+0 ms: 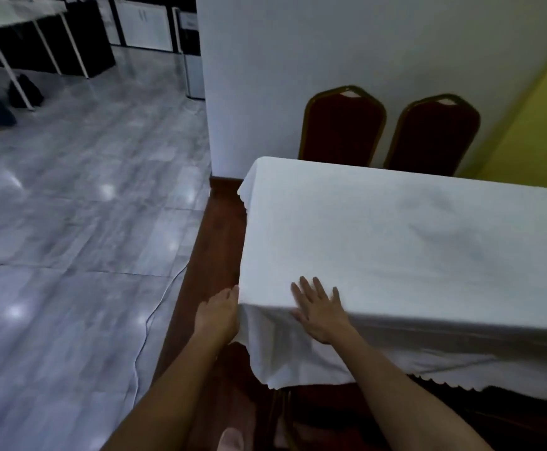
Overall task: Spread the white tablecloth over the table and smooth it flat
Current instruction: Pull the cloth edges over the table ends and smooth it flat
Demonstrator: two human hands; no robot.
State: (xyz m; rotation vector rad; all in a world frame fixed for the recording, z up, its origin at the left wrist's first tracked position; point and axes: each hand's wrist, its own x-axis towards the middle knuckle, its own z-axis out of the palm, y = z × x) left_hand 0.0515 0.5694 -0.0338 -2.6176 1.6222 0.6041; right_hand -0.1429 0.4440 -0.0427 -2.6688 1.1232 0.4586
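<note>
- White tablecloth point(395, 242) draped over counter, near corner hanging.
- Right hand point(322, 312) flat on cloth, fingers point(307, 286) spread open.
- Left hand point(218, 315) against corner; finger state unclear.

White tablecloth point(395, 249) with a scalloped hem, faintly shadowed grey. Two chairs point(342, 125), dark red upholstery in gold-brown frames. Floor tiles point(70, 206) grey, marbled and glossy; a reddish-brown wood strip point(216, 229) beside them. Walls: white point(298, 53) and yellow-green point(538, 125).
</note>
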